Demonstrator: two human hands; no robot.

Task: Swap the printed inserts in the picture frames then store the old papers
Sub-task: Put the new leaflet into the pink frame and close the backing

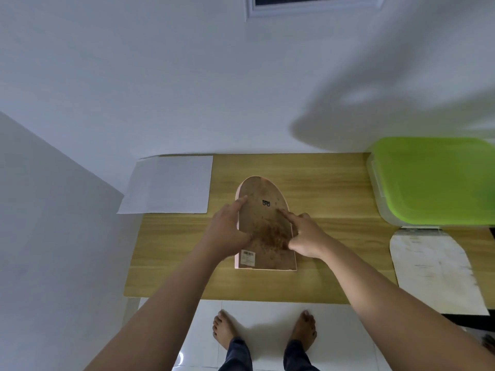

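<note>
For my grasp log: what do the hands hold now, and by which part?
The frame, lying face-down on the table: left hand on its left edge, right hand pressing its back board. A true grip cannot be told.
</note>
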